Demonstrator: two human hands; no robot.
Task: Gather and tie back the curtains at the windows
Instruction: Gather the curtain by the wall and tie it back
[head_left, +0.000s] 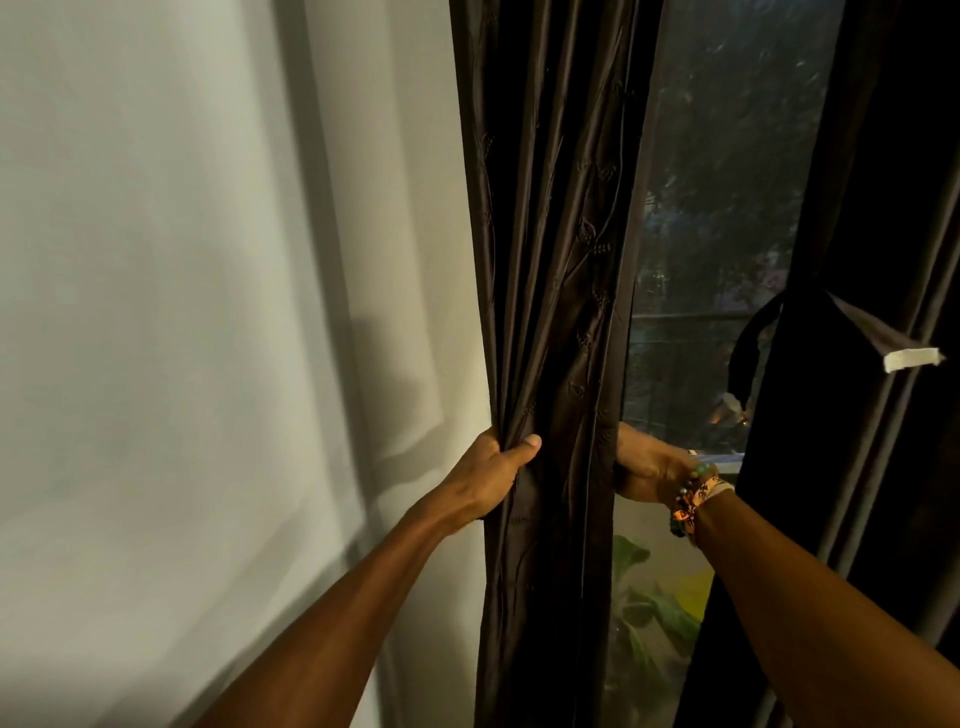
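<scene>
A pale wall (182, 312) fills the left side, crossed by soft shadows. Against its edge hangs the left curtain (550, 260), dark brown with a stitched leaf pattern and drawn into narrow folds, so the window pane (717, 182) beside it is bare. The left hand (493, 478) holds the curtain's wall-side edge low down, fingers tucked behind the cloth and thumb laid across the front. Its grip is closed on a bunch of folds, probably to keep them from spreading out. Across the bundle, the right hand (644, 467) comes in from the window side and wraps the opposite edge. Its fingertips are hidden by the fabric, but the grip looks closed round the curtain too, so the two hands squeeze the cloth into one column. Coloured wristbands (691, 504) sit on the right wrist. Below that arm, the green leaves (649, 613) of a plant show blurred. Further right hangs the right curtain (857, 208), very dark, with a cloth tie-back (748, 338) looped at its window edge and a strip ending in a white tab (914, 359); whether it is fastened I cannot tell. I judge the gathering of the left curtain nearly done and the tying not yet begun. No tie for this side is visible, and one hand must be freed without letting the folds slip
</scene>
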